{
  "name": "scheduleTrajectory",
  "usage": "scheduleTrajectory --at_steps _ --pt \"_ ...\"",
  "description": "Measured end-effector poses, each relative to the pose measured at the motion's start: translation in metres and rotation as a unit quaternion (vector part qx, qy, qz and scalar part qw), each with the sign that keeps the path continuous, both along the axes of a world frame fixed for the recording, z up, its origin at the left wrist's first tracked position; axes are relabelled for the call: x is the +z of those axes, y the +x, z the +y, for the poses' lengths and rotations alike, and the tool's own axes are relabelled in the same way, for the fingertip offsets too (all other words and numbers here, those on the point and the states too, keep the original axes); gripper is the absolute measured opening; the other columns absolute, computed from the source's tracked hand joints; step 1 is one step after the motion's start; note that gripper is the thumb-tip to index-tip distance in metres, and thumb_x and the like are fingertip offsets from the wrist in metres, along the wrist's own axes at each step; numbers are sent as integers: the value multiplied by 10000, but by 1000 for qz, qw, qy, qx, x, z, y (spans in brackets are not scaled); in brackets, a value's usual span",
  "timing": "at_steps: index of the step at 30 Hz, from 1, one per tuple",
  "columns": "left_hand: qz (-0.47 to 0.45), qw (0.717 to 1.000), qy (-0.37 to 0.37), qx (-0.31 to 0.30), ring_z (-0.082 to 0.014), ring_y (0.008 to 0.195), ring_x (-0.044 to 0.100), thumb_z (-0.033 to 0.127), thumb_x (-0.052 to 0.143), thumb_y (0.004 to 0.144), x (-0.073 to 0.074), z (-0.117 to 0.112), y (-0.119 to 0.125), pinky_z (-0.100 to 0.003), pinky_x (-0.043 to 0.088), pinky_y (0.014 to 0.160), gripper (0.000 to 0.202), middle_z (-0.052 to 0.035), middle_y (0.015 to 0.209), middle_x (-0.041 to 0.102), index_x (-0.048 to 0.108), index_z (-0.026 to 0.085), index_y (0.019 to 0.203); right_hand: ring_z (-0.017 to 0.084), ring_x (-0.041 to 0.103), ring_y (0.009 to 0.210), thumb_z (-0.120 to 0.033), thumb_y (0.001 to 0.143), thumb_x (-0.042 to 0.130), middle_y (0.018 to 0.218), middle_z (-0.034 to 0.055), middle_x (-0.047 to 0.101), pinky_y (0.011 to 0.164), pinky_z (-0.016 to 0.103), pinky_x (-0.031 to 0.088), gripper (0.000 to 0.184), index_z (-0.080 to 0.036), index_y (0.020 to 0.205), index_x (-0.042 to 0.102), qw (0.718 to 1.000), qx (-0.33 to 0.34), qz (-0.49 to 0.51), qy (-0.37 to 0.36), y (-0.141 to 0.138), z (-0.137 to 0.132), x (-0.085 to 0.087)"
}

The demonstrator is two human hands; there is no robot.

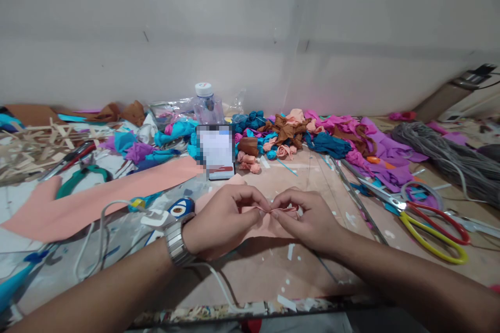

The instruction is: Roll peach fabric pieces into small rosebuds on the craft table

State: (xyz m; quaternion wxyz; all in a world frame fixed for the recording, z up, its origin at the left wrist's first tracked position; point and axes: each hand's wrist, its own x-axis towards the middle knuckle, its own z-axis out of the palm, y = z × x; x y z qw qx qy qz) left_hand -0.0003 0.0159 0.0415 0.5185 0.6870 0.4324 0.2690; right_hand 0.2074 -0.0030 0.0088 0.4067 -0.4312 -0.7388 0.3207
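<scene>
A cluttered worktable [320, 177] set against a plain pale wall is seen from above. Just in front of the near edge, at the middle of the table, a thin pink strip [279, 209] is pinched at either end between thumb and fingertips: its left end is gripped by the left hand [224, 218] and its right end by the right hand [308, 218], so that it is held level just above a pink sheet [267, 228] lying flat beneath both hands. A metal wristwatch [176, 242] is worn on the left wrist, and a white cable [97, 229] is looped beside it. Just beyond the hands a phone [216, 152] is propped upright, with a clear bottle [207, 104] with a white cap standing behind it. A heap of crumpled and rolled pieces in blue, brown, pink and purple [289, 132] is spread along the back of the table. To the right, scissors with red and yellow handles [429, 223] are laid near a bundle of grey cord [441, 153]. To the left, a long pink sheet [97, 195] is stretched across the surface, with green-handled pliers [80, 177] and a pile of pale wooden sticks [27, 148] farther out.
</scene>
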Motion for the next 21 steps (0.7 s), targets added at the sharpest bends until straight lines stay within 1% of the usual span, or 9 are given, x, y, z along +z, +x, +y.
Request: scheduleTrajectory --at_steps 2,5,8,10,12,14,17,21 --pt "7 1000 -3 4 -124 732 607 63 570 743 0 0 0 -220 466 716 228 6 793 707 758 170 814 147 690 715 -151 825 686 782 18 745 647 234 514 71 -195 847 738 1000 -5 -6 3 0 0 -1" --pt "18 1000 13 -6 -135 754 631 65 577 724 0 -1 -2 -222 472 715 232 -1 800 717 759 167 824 155 684 727 -156 833 682 772 20 741 650 247 505 78 -201 851 743 1000 -5 -17 19 1 0 -2" --pt "1 1000 16 -19 -141 768 639 143 609 789 -1 -1 -3 -220 472 702 139 -14 804 713 745 155 815 158 663 718 -162 852 676 745 16 734 684 275 492 82 -210 856 743 998 9 -30 57 1 0 -3" --pt "-9 1000 6 -17 -130 744 620 215 617 847 -1 0 -2 -210 461 671 140 -17 784 695 727 146 796 160 654 713 -176 864 683 744 16 734 704 293 482 70 -214 861 742 997 13 -36 72 2 1 -3" --pt "-10 1000 -7 -11 -117 720 597 237 631 863 -2 0 -1 -198 447 640 127 -9 775 675 702 145 811 163 656 729 -194 876 693 764 16 739 717 302 475 54 -217 874 742 997 8 -40 69 2 2 -4" --pt "-22 1000 -22 -4 -109 712 589 222 648 857 -4 0 0 -190 441 624 69 3 782 658 656 153 853 163 663 759 -204 888 700 802 16 745 735 305 470 46 -222 891 742 997 10 -42 60 2 3 -4" --pt "-54 998 -29 -5 -114 737 602 226 639 876 -9 1 0 -200 458 651 77 8 802 640 590 167 881 160 669 804 -196 904 697 863 19 745 776 315 461 54 -226 918 739 996 33 -43 74 3 4 -4" --pt "-64 998 -12 -20 -138 790 630 239 584 917 -16 3 -2 -239 491 710 81 -15 832 638 572 167 882 171 676 856 -185 913 694 904 20 754 821 340 436 63 -227 951 722 990 53 -54 118 2 4 -4"
